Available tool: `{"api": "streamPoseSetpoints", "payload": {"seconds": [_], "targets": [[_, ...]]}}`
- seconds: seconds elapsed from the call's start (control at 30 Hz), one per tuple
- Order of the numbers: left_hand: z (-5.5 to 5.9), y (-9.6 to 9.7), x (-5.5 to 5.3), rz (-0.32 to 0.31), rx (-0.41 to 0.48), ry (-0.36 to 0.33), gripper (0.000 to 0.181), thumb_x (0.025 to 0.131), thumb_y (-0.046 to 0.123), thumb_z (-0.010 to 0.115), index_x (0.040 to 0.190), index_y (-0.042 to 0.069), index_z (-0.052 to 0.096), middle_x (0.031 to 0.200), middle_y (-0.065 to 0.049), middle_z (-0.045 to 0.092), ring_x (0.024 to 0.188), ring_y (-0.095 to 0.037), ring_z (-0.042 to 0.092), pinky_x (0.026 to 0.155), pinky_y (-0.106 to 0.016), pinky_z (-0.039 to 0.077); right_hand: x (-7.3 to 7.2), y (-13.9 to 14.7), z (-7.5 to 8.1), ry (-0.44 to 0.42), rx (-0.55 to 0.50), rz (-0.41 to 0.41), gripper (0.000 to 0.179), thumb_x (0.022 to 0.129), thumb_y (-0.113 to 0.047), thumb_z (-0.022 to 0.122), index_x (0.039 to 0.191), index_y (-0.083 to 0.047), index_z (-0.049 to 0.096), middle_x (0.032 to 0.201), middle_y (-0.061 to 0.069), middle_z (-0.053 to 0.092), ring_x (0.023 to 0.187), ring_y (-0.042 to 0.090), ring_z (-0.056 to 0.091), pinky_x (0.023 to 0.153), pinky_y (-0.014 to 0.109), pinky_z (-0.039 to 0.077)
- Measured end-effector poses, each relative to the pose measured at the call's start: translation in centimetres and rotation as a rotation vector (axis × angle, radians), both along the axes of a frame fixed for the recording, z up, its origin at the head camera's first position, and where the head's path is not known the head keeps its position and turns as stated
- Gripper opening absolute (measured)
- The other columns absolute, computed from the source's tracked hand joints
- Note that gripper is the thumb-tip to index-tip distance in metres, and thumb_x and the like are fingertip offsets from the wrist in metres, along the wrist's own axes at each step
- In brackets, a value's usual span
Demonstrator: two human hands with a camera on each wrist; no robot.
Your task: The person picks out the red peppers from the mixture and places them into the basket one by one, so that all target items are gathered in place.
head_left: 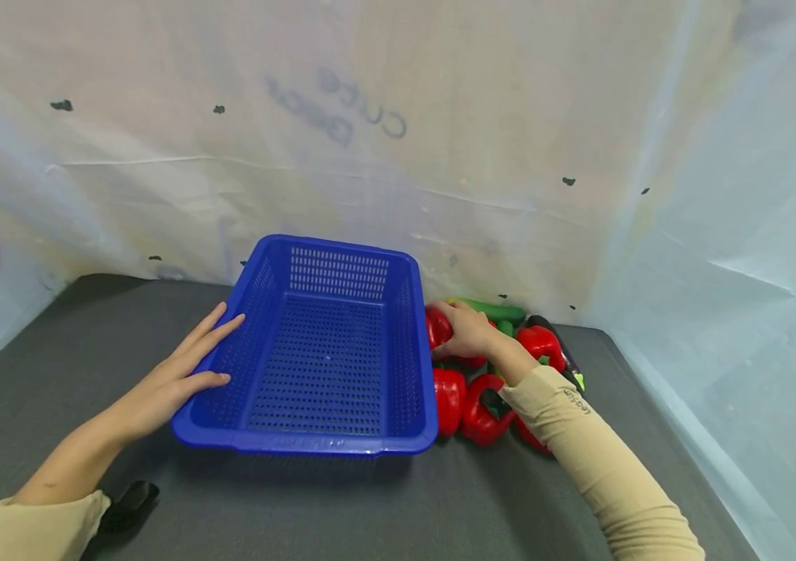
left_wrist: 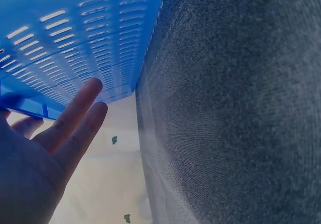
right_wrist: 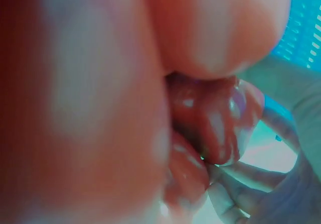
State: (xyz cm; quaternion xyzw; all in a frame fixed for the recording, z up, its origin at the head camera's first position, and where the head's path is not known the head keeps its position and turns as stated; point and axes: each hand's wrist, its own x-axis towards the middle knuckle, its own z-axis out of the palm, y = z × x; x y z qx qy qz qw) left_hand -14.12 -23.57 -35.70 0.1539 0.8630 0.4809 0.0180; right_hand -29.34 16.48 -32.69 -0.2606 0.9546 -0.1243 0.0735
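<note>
A blue perforated plastic basket point(head_left: 328, 444) stands in the middle of the head view, with no objects inside. My left hand point(head_left: 163, 389) touches its left rim, fingers fairly straight. In the left wrist view, the fingers point(left_wrist: 75, 116) extend beside the basket's slotted outer wall point(left_wrist: 95, 38). Beyond the basket's right side, my right hand point(head_left: 466, 331) grips a red bell pepper point(head_left: 438, 327); the right wrist view shows fingers curled against a glossy pepper point(right_wrist: 220, 118). More red bell peppers point(head_left: 485, 409) lie just below that hand, close to the basket.
Behind the right hand lie a green cucumber point(head_left: 485, 310), a dark eggplant point(head_left: 566, 354) and another red bell pepper point(head_left: 540, 344). Grey fabric point(head_left: 286, 514) covers the table. Pale plastic sheeting point(head_left: 475, 156) hangs at the back and sides.
</note>
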Motion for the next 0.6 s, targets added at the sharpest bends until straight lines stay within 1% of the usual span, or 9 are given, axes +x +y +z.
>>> {"api": "streamPoseSetpoints", "payload": {"seconds": [0.07, 0.23, 0.37, 0.5, 0.6], "targets": [[-0.02, 0.01, -0.02, 0.003, -0.003, -0.007, 0.071, 0.096, 0.014, 0.051, 0.155, 0.023, 0.013, 0.162, -0.006, -0.013, 0.141, -0.053, -0.006, 0.089, -0.082, 0.02, -0.01, -0.03, -0.08, -0.005, 0.005, -0.005, 0.082, 0.072, -0.035, 0.08, 0.142, -0.016, 0.041, 0.142, 0.02, 0.044, 0.132, 0.038, 0.04, 0.1, 0.061, 0.034], [-0.03, 0.01, -0.05, 0.002, 0.008, -0.006, 0.071, 0.096, 0.014, 0.051, 0.155, 0.022, 0.014, 0.162, -0.006, -0.013, 0.141, -0.052, -0.007, 0.089, -0.082, 0.019, 0.11, -0.06, -0.07, 0.026, -0.006, -0.02, 0.079, 0.07, -0.036, 0.081, 0.138, -0.017, 0.046, 0.137, 0.017, 0.05, 0.126, 0.035, 0.047, 0.097, 0.057, 0.038], [-0.04, 0.02, -0.08, 0.005, 0.011, -0.001, 0.071, 0.095, 0.013, 0.051, 0.155, 0.023, 0.014, 0.162, -0.006, -0.013, 0.142, -0.051, -0.009, 0.09, -0.082, 0.017, 0.2, -0.07, -0.01, 0.039, -0.011, -0.03, 0.077, 0.07, -0.036, 0.081, 0.137, -0.019, 0.049, 0.137, 0.015, 0.051, 0.126, 0.033, 0.047, 0.097, 0.056, 0.037], [-0.1, 0.03, -0.13, 0.004, 0.016, 0.003, 0.071, 0.095, 0.013, 0.051, 0.155, 0.023, 0.015, 0.162, -0.006, -0.012, 0.142, -0.051, -0.009, 0.09, -0.083, 0.015, 0.49, 0.03, 0.13, 0.062, -0.019, -0.04, 0.076, 0.069, -0.035, 0.081, 0.138, -0.02, 0.049, 0.136, 0.018, 0.051, 0.125, 0.036, 0.047, 0.098, 0.057, 0.036], [-0.15, -0.04, -0.15, 0.002, 0.025, 0.009, 0.071, 0.095, 0.012, 0.051, 0.155, 0.022, 0.015, 0.162, -0.006, -0.012, 0.142, -0.051, -0.009, 0.09, -0.083, 0.015, 0.84, 0.06, 0.24, 0.091, -0.039, -0.046, 0.076, 0.07, -0.034, 0.08, 0.138, -0.021, 0.049, 0.134, 0.02, 0.051, 0.121, 0.039, 0.049, 0.098, 0.059, 0.038]]}}
